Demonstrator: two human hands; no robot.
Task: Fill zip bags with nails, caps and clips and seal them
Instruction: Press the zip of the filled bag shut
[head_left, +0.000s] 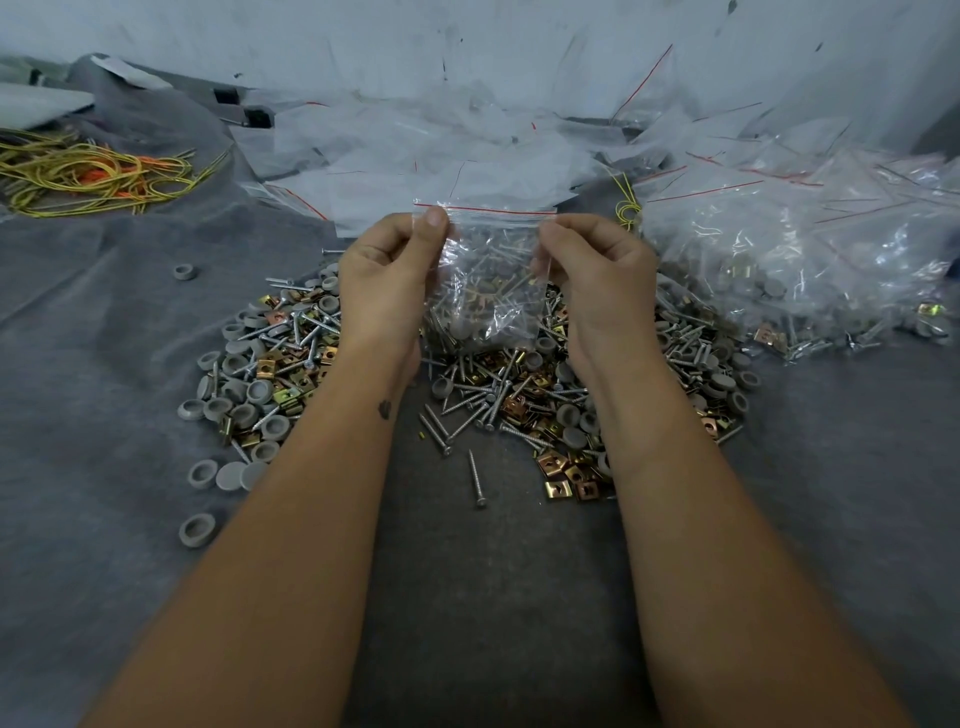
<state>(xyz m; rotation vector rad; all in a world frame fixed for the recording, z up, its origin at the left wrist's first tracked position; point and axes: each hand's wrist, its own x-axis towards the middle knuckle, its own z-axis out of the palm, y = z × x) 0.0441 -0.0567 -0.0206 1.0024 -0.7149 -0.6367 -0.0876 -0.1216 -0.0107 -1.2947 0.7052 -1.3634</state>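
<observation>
Two upper corners of the zip bag (480, 280) are pinched, by the left hand (387, 280) at nine o'clock and the right hand (597, 275) at three, above the hardware pile (291, 364). Contents could be spilled if the seal is pressed unevenly.

1. We take this for a small hardware-packing workshop: a grey felt-covered worktop (104, 322) under a scuffed white wall (467, 41).
2. We see loose screws, caps and clips (291, 374) heaped by stacks of empty zip bags (415, 156) and filled bags (805, 270).
</observation>
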